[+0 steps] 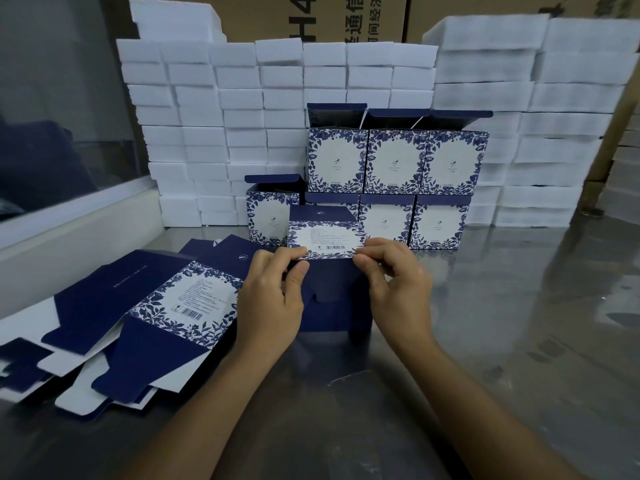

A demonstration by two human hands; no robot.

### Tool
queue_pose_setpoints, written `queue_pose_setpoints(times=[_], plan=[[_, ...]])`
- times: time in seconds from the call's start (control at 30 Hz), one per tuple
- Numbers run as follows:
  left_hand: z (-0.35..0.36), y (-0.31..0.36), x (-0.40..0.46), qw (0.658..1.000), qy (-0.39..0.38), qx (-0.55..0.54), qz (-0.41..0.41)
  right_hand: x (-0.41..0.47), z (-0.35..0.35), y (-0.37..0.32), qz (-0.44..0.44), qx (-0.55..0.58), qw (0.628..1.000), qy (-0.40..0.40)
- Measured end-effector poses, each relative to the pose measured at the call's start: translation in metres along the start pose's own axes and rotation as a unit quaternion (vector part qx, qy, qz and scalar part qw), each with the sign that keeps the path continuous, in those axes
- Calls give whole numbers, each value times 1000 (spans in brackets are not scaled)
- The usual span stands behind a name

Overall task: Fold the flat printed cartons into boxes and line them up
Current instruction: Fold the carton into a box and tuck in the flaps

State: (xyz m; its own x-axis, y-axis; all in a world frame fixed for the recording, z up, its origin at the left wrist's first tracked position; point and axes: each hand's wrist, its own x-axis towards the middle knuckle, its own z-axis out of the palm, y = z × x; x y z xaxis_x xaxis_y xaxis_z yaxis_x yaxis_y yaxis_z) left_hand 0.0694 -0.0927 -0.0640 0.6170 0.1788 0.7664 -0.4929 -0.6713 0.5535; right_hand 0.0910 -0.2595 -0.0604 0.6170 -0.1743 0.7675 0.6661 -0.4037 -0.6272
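Flat cartons (145, 306) lie fanned in a loose, overlapping pile near the table's (519, 323) left edge, blue flaps and floral barcode panels face up. My left hand (273, 296) pinches the left end of the carton (327, 271) I am working on, fingertips curled onto its printed barcode panel. The carton stands half-formed on the table near the middle, dark blue side toward me, that panel tilted up at its top. My right hand (394, 282) pinches the panel's right end, fingers curled. Behind, toward the far edge, folded boxes (394, 188) stand in two rows touching side by side, the upper row on the lower, the upper lids open. White foam blocks (214, 126) are stacked in a wall behind them, against brown shipping cartons (311, 19).
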Motion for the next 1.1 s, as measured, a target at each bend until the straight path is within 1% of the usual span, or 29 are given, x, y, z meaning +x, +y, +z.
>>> queue_pose_setpoints(times=[0.1, 0.17, 0.3, 0.4, 0.5, 0.6, 0.9, 1.1], plan=[[1, -2, -1, 1000, -6, -5, 1, -1, -1, 3, 24, 16, 1000, 7], [2, -6, -2, 1000, -6, -11, -10, -2, -2, 6, 68, 42, 997, -4], [6, -18, -4, 989, -25, -100, -105, -6, 0, 13, 112, 49, 991, -63], [8, -25, -3, 986, -42, -95, -132, -10, 2, 17, 141, 57, 984, -98], [6, -26, -4, 987, -59, -88, -119, -13, 3, 20, 147, 27, 981, -122], [4, -23, -5, 992, -60, -68, -93, -13, 3, 18, 138, -3, 983, -117], [2, -14, -8, 999, 19, 5, -27, -15, 4, 13, 76, -54, 994, -64], [3, -12, -9, 999, 9, 2, -37, -18, 7, 15, 73, -58, 993, -70]])
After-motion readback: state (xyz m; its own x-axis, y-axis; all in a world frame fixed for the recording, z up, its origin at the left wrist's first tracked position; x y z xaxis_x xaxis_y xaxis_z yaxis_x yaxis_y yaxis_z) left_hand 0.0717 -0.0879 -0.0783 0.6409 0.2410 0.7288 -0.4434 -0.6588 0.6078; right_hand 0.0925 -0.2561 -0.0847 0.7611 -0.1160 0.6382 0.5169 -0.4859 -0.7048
